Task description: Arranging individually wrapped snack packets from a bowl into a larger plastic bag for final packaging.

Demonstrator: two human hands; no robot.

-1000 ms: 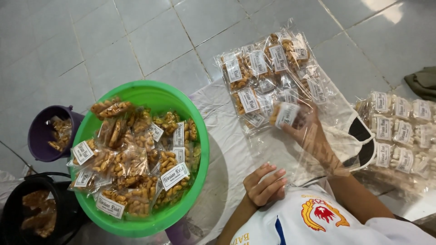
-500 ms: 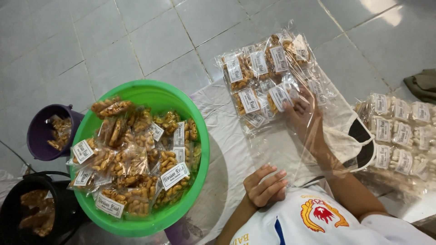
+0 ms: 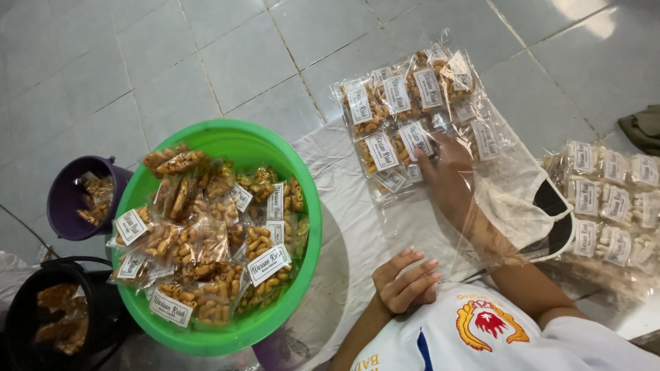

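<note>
The right hand [image 3: 450, 180] lies inside a large clear bag [image 3: 440, 137], fingers spread flat against the labelled snack packets [image 3: 399, 117] stacked in rows at its closed far end, seemingly to keep them aligned. The bag rests on a white sheet [image 3: 357, 227] on the tiled floor [image 3: 206, 62]. The left hand [image 3: 404, 283] is loosely curled, holding nothing, near the sheet's near edge. A green basin [image 3: 302, 206] of loose packets sits left.

A green tub [image 3: 227, 137] full of snack packs is seen on the tiled floor [image 3: 82, 62]. A purple bucket [image 3: 65, 199] and a black bucket [image 3: 27, 309] are set beside it. More small white packs [image 3: 605, 199] are laid at the right.
</note>
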